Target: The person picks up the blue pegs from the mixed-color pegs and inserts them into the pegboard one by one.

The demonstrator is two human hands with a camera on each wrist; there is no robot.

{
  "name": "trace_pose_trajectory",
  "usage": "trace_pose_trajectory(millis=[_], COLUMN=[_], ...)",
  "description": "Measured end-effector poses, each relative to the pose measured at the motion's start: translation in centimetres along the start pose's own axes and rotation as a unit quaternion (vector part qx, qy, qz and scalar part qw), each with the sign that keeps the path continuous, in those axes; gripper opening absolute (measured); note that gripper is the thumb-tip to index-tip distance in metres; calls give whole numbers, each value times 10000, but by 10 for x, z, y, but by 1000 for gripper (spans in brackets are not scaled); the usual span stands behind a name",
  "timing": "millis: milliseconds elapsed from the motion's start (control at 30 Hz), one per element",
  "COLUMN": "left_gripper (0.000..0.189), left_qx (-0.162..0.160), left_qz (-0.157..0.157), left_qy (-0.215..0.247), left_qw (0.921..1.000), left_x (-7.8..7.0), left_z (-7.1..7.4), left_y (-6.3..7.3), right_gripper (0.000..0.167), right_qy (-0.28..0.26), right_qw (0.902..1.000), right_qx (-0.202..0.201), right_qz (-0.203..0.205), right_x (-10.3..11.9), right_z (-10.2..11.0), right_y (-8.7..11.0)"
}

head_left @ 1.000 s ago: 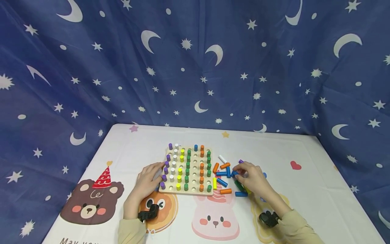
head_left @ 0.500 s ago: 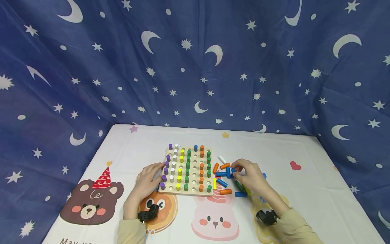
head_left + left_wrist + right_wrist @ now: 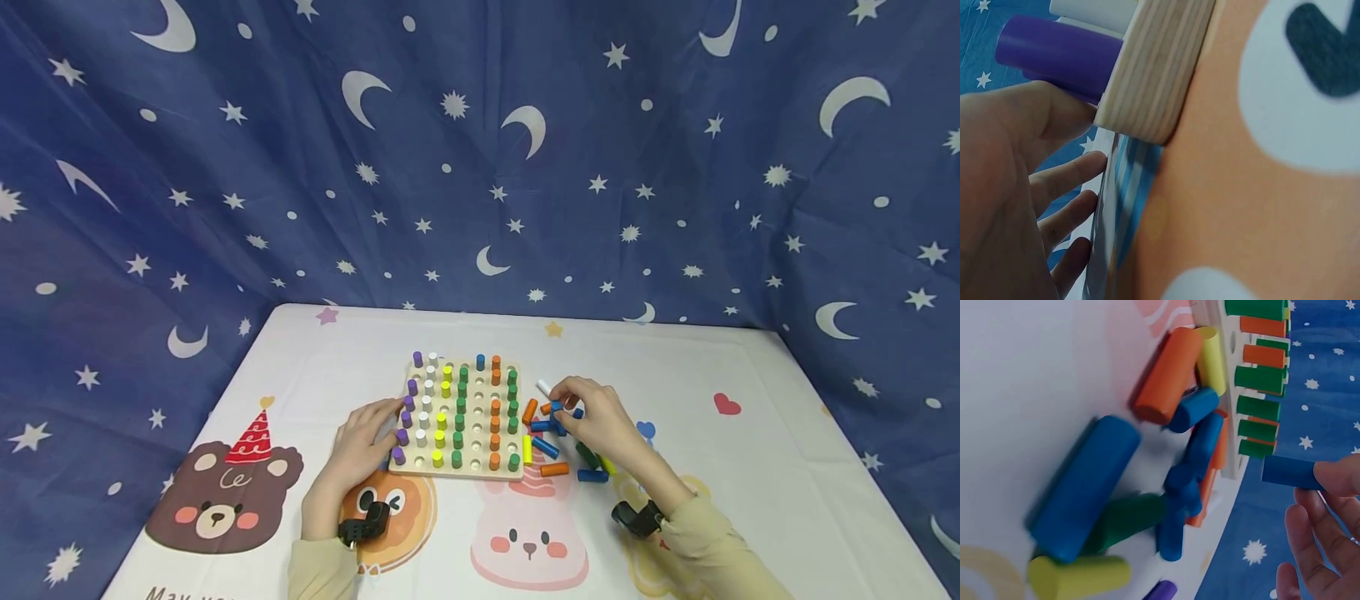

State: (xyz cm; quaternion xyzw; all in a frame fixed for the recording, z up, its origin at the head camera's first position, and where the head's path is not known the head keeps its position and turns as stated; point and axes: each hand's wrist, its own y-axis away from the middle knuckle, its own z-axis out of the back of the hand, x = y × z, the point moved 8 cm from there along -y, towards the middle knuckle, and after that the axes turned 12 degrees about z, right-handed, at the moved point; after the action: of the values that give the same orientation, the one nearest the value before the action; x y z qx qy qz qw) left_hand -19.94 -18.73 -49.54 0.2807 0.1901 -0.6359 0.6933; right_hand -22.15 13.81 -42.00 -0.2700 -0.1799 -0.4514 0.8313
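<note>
Between the left hand (image 3: pixel 362 444) and the right hand (image 3: pixel 600 417), nearer to the left one, a wooden board (image 3: pixel 450 474) is laid on the white cloth (image 3: pixel 750 467), with upright pegs (image 3: pixel 461 406) arranged mostly in colour columns. Its edge is touched by the left hand beside the purple pegs (image 3: pixel 1060 56); the fingers are loosely extended and nothing is grasped, so it seems that the board is only being steadied. By the thumb and fingers of the right hand, a blue peg (image 3: pixel 1288 472) is pinched near one end; its other end is uncovered, presumably so that a hole can be met by it. Below and beside this hand, loose pegs (image 3: pixel 1085 487) are scattered, probably placed for easy reach.
</note>
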Motion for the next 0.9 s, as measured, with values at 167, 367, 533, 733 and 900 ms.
trace_pose_trajectory(millis=[167, 367, 533, 733, 900], left_gripper=[50, 50, 50, 50, 50], left_qx=[-31, 65, 39, 3, 18], left_qz=[-13, 53, 46, 34, 2], left_qy=[26, 2, -3, -25, -53], left_qw=[10000, 10000, 10000, 10000, 10000], left_x=[0, 0, -1, -2, -2], left_z=[0, -1, 0, 2, 0], left_y=[0, -2, -2, 1, 0], right_gripper=[20, 20, 19, 18, 17], right_qy=[-84, -94, -166, -227, -185], right_qw=[9999, 9997, 9995, 9989, 9985], right_qx=[-2, 22, 24, 76, 180], right_qz=[134, 211, 263, 395, 481], right_x=[9, 18, 25, 34, 41], right_z=[-2, -5, -7, -10, -12], right_y=[-10, -22, -34, -48, -56])
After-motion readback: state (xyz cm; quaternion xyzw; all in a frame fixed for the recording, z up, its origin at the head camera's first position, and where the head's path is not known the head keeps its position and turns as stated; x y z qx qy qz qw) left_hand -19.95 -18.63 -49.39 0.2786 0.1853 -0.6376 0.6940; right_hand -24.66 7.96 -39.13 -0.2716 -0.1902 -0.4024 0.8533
